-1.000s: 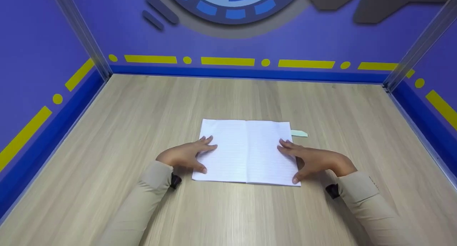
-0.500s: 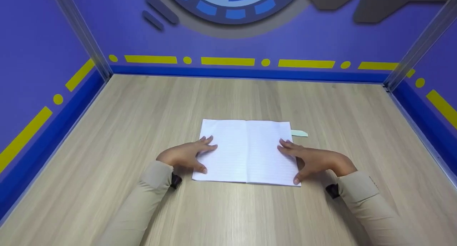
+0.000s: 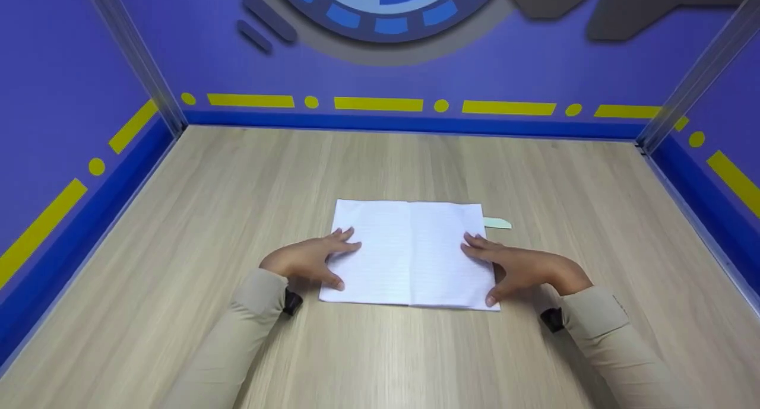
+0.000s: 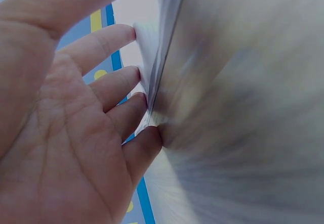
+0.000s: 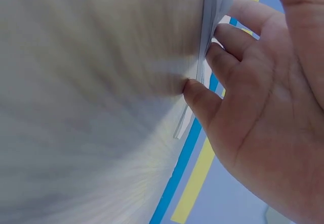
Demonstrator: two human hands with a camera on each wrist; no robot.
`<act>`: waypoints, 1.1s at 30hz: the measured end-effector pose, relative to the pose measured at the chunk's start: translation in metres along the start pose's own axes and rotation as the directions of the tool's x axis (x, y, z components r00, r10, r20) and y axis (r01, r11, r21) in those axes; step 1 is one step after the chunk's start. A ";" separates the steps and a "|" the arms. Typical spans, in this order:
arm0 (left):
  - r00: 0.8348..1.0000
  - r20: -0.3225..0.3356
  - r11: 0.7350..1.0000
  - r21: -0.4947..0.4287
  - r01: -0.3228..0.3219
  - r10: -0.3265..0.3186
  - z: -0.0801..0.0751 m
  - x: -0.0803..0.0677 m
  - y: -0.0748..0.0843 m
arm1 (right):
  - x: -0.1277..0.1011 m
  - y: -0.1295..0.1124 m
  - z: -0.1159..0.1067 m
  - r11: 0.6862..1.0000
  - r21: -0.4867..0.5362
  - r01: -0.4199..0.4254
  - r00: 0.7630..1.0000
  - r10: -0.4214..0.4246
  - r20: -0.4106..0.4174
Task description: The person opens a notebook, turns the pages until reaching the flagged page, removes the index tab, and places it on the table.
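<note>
An open notebook (image 3: 386, 254) with white lined pages lies flat on the wooden table, its centre fold running toward the person. On its left page edge rests the left hand (image 3: 314, 259), fingers spread and thumb near the lower corner. The right hand (image 3: 516, 269) touches the right page edge the same way, thumb at the lower right corner. A pale green tab (image 3: 497, 223) sticks out past the notebook's upper right side. In the left wrist view, the fingertips (image 4: 132, 76) touch the notebook's edge, and the little finger meets the table. The right wrist view shows fingertips (image 5: 215, 49) against the other edge.
The wooden table (image 3: 261, 177) extends around the notebook on all sides. Purple-blue panels with yellow dashes (image 3: 380, 104) wall it in at the back, left and right, joined by metal corner posts (image 3: 139, 56).
</note>
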State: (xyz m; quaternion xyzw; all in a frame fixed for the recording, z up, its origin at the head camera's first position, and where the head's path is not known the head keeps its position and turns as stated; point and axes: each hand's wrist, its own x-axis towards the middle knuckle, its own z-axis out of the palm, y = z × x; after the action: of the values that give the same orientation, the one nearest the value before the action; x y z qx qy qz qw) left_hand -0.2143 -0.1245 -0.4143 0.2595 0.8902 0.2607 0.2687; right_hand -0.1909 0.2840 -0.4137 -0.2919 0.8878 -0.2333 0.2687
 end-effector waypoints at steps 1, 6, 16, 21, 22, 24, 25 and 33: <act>1.000 -0.001 1.000 0.002 0.002 -0.002 0.000 0.000 0.000 | 0.000 0.000 0.000 1.000 0.000 0.007 1.000 -0.007 -0.003; 1.000 -0.009 1.000 -0.004 0.009 -0.009 0.000 0.001 0.001 | -0.001 0.000 -0.002 1.000 -0.003 0.015 1.000 -0.015 -0.014; 1.000 -0.021 1.000 -0.021 0.001 -0.001 0.000 0.000 0.001 | 0.000 -0.003 -0.003 1.000 0.001 -0.009 1.000 0.009 -0.010; 1.000 -0.011 1.000 -0.017 0.001 -0.001 -0.001 -0.001 0.000 | 0.000 -0.002 -0.004 1.000 0.001 -0.002 1.000 0.002 -0.013; 1.000 -0.008 1.000 -0.016 0.001 -0.001 -0.001 -0.001 0.000 | 0.000 -0.002 -0.004 1.000 -0.001 0.000 1.000 0.000 -0.014; 1.000 -0.006 1.000 -0.013 -0.003 0.003 -0.001 -0.001 0.000 | 0.000 -0.002 -0.004 1.000 -0.004 0.003 1.000 -0.003 -0.018; 1.000 -0.006 1.000 -0.011 -0.007 0.007 -0.001 -0.001 0.000 | 0.000 -0.002 -0.005 1.000 -0.003 -0.001 1.000 0.001 -0.017; 1.000 -0.008 1.000 0.005 -0.012 0.012 0.001 -0.001 0.004 | 0.000 -0.002 -0.004 1.000 -0.009 -0.011 1.000 0.011 -0.010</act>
State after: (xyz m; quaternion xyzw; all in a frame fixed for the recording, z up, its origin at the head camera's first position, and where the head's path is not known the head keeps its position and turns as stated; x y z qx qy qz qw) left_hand -0.2121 -0.1221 -0.4123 0.2646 0.8903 0.2610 0.2630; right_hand -0.1925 0.2830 -0.4098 -0.2873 0.8917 -0.2292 0.2642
